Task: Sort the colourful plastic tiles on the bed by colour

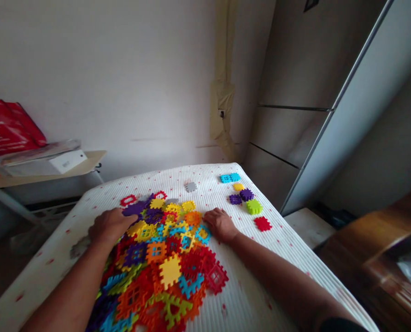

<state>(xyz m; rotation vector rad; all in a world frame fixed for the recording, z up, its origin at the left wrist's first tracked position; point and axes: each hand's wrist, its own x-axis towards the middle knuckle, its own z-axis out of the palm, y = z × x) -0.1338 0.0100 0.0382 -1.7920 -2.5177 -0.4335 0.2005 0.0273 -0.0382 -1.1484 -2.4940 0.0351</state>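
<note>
Between your left grip [110, 225] and right grip [222, 225], the tile pile [170, 271] spreads toward you; whether either is clamped on anything, I cannot tell. Right of your right grip sits a green tile [254, 207].

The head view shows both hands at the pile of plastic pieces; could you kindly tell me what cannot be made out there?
In the head view:
Left hand: fingertips except the thumb's, hidden behind the hand itself.
Pile: lower pieces, covered by upper ones; near end, cut off by the bottom edge.
Red bag: print, too blurred to read.
</note>
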